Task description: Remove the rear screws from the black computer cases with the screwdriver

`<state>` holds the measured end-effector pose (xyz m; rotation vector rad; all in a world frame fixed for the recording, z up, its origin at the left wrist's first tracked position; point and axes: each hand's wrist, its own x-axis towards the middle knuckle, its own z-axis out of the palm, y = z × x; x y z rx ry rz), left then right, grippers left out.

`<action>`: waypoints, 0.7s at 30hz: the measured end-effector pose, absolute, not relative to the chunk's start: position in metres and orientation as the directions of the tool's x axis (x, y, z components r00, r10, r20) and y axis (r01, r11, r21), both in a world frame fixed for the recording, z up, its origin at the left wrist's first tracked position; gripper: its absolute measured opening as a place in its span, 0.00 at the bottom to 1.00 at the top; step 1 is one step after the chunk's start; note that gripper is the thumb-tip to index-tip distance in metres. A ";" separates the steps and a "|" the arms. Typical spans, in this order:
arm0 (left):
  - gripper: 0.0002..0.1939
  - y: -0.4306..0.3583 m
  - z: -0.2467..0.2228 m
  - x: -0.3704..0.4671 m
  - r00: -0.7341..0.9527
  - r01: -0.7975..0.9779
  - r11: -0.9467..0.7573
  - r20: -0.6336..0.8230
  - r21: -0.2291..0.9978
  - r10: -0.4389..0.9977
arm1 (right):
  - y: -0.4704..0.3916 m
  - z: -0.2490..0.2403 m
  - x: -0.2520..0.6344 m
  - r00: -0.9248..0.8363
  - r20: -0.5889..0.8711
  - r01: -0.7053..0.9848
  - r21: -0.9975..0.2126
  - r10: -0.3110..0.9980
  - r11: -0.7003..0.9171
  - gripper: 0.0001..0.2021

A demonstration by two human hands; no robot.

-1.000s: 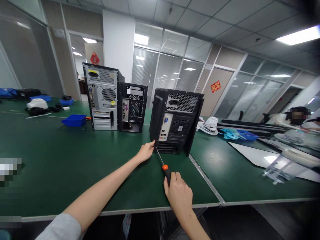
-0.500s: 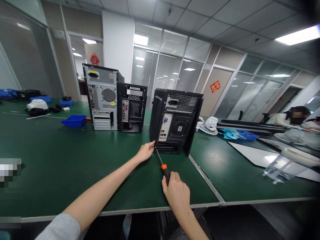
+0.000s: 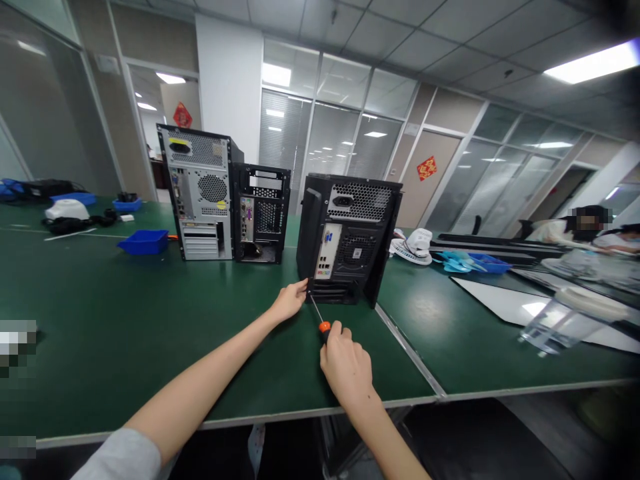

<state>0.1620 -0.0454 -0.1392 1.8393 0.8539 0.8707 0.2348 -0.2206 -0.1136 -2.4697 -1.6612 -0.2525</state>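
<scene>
A black computer case [image 3: 357, 223] stands upright on the green table, its back panel facing me and its right side panel angled outward. My left hand [image 3: 290, 300] is closed at the case's lower left rear edge, thumb and fingers pressed together there. In my right hand [image 3: 347, 360] is a screwdriver [image 3: 325, 327] with an orange and black handle. Its thin shaft slants up and left, and the tip meets the lower left corner of the back panel, just below my left fingertips. Any screw at the tip is too small to make out. My right fingers hide most of the handle.
Two more computer cases, one silver-backed [image 3: 203, 193] and one black [image 3: 264, 213], stand to the left. Beside them lies a blue tray [image 3: 144, 243]. A clear plastic container [image 3: 563, 323] and a white panel [image 3: 493, 303] are on the right. Another person [image 3: 560, 230] sits far right.
My right hand has shifted forward along the screwdriver and now covers more of its handle. The left hand stays at the case's corner. The whole view has shifted slightly.
</scene>
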 end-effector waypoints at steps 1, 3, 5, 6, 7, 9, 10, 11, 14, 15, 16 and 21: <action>0.29 -0.046 -0.139 0.162 0.515 0.190 -0.350 0.210 0.917 0.831 | -0.220 -0.112 0.233 0.374 0.213 0.927 -0.050 0.902 -0.373 0.09; 0.29 -0.046 -0.139 0.162 0.517 0.172 -0.327 0.197 0.929 0.833 | -0.219 -0.109 0.228 0.382 0.191 0.924 -0.089 0.904 -0.371 0.09; 0.29 -0.046 -0.140 0.162 0.514 0.155 -0.302 0.184 0.941 0.838 | -0.218 -0.107 0.224 0.392 0.166 0.918 -0.135 0.905 -0.373 0.10; 0.29 -0.045 -0.140 0.162 0.513 0.148 -0.292 0.179 0.945 0.840 | -0.218 -0.107 0.222 0.397 0.154 0.913 -0.162 0.905 -0.374 0.10; 0.29 -0.045 -0.141 0.163 0.511 0.144 -0.281 0.172 0.949 0.842 | -0.218 -0.107 0.221 0.403 0.140 0.908 -0.190 0.905 -0.375 0.10; 0.28 -0.045 -0.142 0.163 0.509 0.134 -0.260 0.159 0.956 0.846 | -0.218 -0.108 0.219 0.412 0.117 0.893 -0.251 0.904 -0.374 0.11; 0.28 -0.045 -0.143 0.163 0.510 0.129 -0.250 0.152 0.960 0.847 | -0.217 -0.109 0.219 0.415 0.108 0.884 -0.284 0.903 -0.372 0.11; 0.29 -0.045 -0.143 0.162 0.511 0.125 -0.243 0.148 0.962 0.847 | -0.217 -0.110 0.219 0.418 0.101 0.873 -0.318 0.903 -0.369 0.10; 0.28 -0.045 -0.145 0.162 0.526 0.115 -0.243 0.149 0.963 0.838 | -0.216 -0.114 0.220 0.427 0.088 0.833 -0.425 0.900 -0.354 0.09; 0.28 -0.045 -0.145 0.162 0.530 0.113 -0.244 0.149 0.963 0.835 | -0.216 -0.115 0.221 0.430 0.085 0.815 -0.463 0.899 -0.347 0.08; 0.28 -0.045 -0.146 0.162 0.533 0.111 -0.244 0.149 0.963 0.833 | -0.216 -0.117 0.222 0.434 0.080 0.794 -0.505 0.897 -0.339 0.07; 0.30 -0.043 -0.148 0.162 0.525 0.086 -0.234 0.156 0.968 0.836 | -0.215 -0.128 0.229 0.429 -0.009 0.606 -0.739 0.903 -0.295 0.03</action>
